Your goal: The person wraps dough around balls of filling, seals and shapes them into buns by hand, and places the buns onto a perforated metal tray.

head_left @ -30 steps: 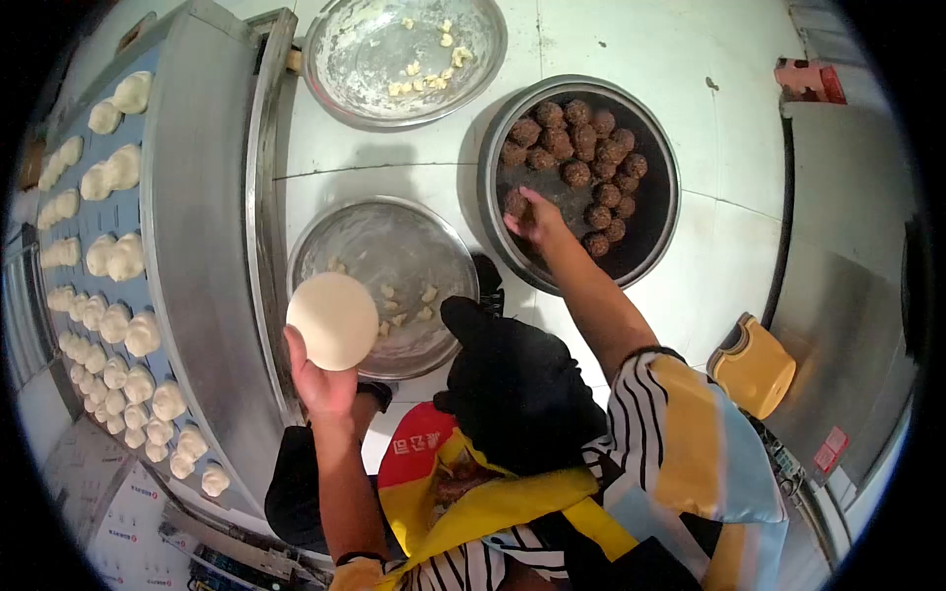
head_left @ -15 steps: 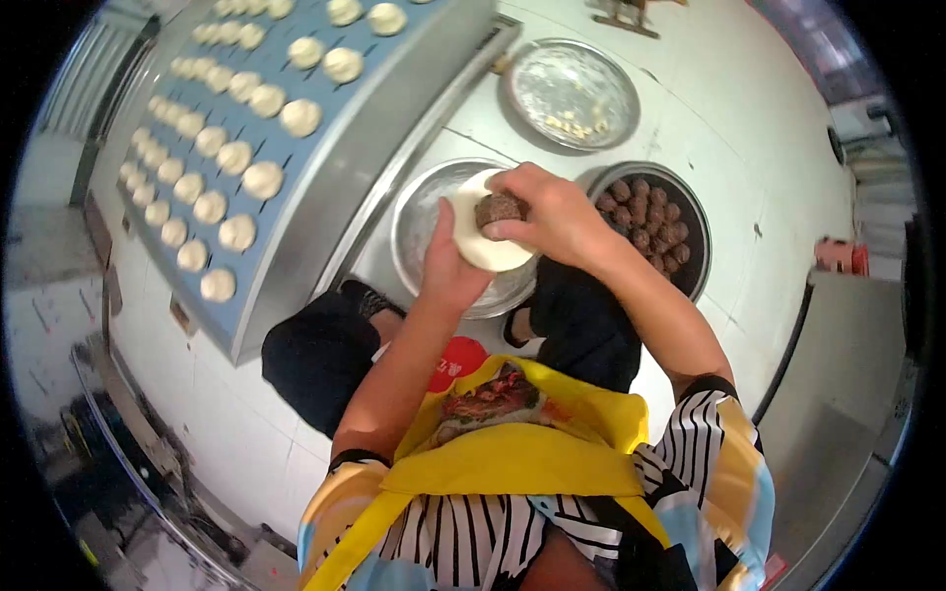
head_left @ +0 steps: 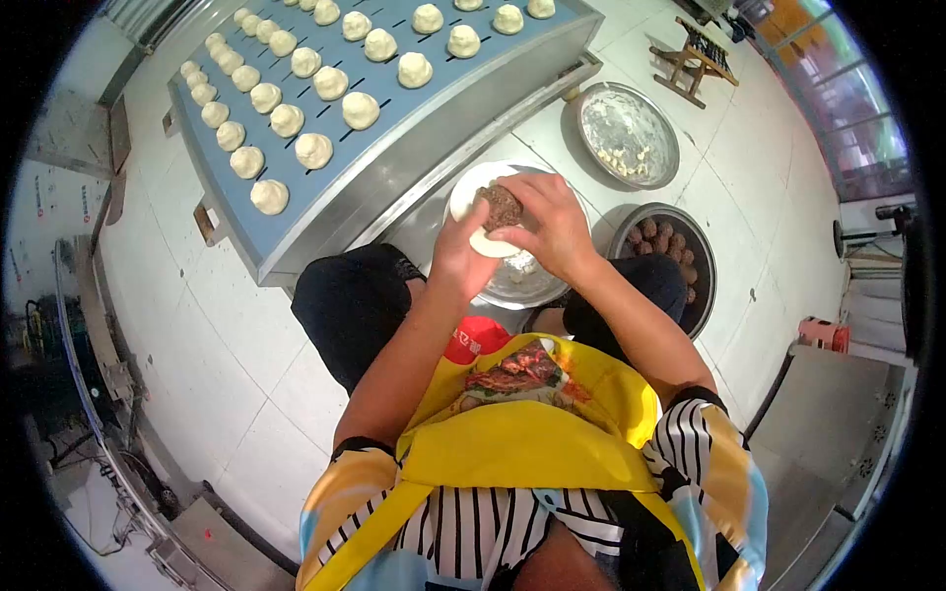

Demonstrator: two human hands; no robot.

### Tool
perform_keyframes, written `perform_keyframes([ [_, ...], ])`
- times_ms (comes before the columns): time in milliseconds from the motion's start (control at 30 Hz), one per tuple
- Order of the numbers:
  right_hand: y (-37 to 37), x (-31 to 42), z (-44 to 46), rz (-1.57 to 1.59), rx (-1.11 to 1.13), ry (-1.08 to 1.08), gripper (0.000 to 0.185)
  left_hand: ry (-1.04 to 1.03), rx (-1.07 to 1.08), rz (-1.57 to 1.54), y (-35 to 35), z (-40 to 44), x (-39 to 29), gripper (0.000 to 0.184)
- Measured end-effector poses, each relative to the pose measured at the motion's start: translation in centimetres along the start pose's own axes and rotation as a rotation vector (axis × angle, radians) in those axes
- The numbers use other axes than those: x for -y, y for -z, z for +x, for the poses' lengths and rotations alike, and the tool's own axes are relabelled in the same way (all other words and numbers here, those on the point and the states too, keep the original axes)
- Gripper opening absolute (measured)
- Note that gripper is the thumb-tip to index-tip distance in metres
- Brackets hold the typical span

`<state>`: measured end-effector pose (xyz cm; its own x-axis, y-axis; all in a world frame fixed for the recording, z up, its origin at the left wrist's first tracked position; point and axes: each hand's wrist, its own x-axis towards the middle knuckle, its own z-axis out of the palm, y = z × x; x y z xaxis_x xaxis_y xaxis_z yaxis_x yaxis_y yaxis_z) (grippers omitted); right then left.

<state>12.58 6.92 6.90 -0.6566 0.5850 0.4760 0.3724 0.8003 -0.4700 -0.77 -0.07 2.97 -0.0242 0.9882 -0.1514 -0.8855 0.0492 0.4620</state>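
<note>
A flat white round of dough (head_left: 471, 189) lies across my left hand (head_left: 463, 254), whose thumb presses on the filling. On the dough sits a dark brown ball of filling (head_left: 503, 208). My right hand (head_left: 548, 229) curls around the ball's right side, with fingers and thumb on the dough's edge. Both hands are held above a metal bowl (head_left: 532, 286) dusted with white. To the right, partly hidden by my knee, stands a dark pan (head_left: 702, 258) of similar brown balls (head_left: 666, 241).
On the left, a blue slotted tray (head_left: 232, 177) in a metal frame carries rows of dough buns (head_left: 314, 151). A second basin (head_left: 631, 133) with dough scraps lies on the tiled floor, near a small wooden stool (head_left: 696, 61). A metal cabinet (head_left: 823, 424) stands at right.
The view has shifted, so the tray sits higher in the picture. My left thumb has moved onto the brown ball, while my right hand stays around it.
</note>
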Motion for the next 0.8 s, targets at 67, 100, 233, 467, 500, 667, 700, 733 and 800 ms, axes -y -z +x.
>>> perform_keyframes([
  [67, -0.2, 0.4, 0.1, -0.02, -0.044, 0.046, 0.049, -0.018, 0.013, 0.039, 0.8, -0.4, -0.6, 0.056],
  [100, -0.2, 0.3, -0.1, 0.123, -0.021, -0.115, 0.047, -0.005, -0.003, 0.025, 1.1, -0.8, -0.8, 0.054],
  [233, -0.2, -4.0, -0.3, 0.719, 0.101, -0.714, 0.028, 0.022, -0.046, -0.029, 0.9, -1.7, -1.3, 0.049],
  [467, -0.3, -5.6, -0.4, 1.076, 0.353, -0.884, 0.016, 0.094, -0.085, 0.186, 0.4, -2.0, -0.9, 0.05],
  [500, -0.1, -5.3, -0.2, 1.093, 0.354, -0.865, 0.015, 0.104, -0.089, 0.224, 0.5, -1.8, -0.8, 0.05],
  [667, 0.9, -5.0, 0.1, 1.015, 0.411, -0.835, 0.011, 0.101, -0.14, 0.397, -0.2, -1.7, -0.5, 0.052],
  [700, 0.7, -5.1, -0.1, 0.978, 0.419, -0.798, 0.011, 0.123, -0.151, 0.446, -0.2, -1.7, -0.4, 0.053],
  [733, 0.5, -5.3, -0.4, 0.941, 0.427, -0.763, 0.011, 0.146, -0.163, 0.494, -0.1, -1.6, -0.4, 0.053],
  [800, 0.6, -5.0, -0.8, 0.831, 0.398, -0.694, 0.012, 0.163, -0.171, 0.489, -0.5, -1.7, -0.4, 0.054],
])
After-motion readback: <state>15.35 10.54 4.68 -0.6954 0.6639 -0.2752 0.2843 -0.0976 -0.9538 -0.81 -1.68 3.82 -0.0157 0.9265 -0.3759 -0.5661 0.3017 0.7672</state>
